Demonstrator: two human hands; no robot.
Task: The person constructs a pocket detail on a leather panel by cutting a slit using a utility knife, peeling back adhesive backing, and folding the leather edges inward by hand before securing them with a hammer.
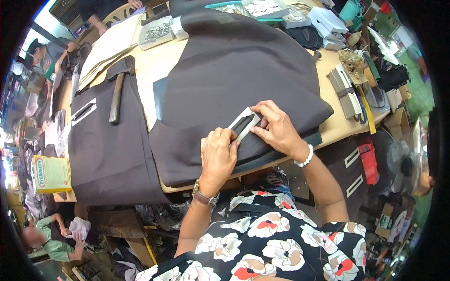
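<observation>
A large dark brown cloth (243,70) lies spread over the table in front of me. Near its front edge is a slit-like opening framed by a white strip (253,122), with folded dark fabric inside the frame. My left hand (218,157) pinches the lower left end of this strip, fingers bent. At the other end my right hand (277,127) grips the strip between thumb and fingers. What lies under the fingertips is partly hidden.
Left of the cloth, a hammer (116,96) rests on another dark cloth piece (110,154) with a similar white-framed slit. A yellow-green tin (51,174) stands at the left edge. Small metal parts fill a clear box (156,33). Other people sit or stand around the table.
</observation>
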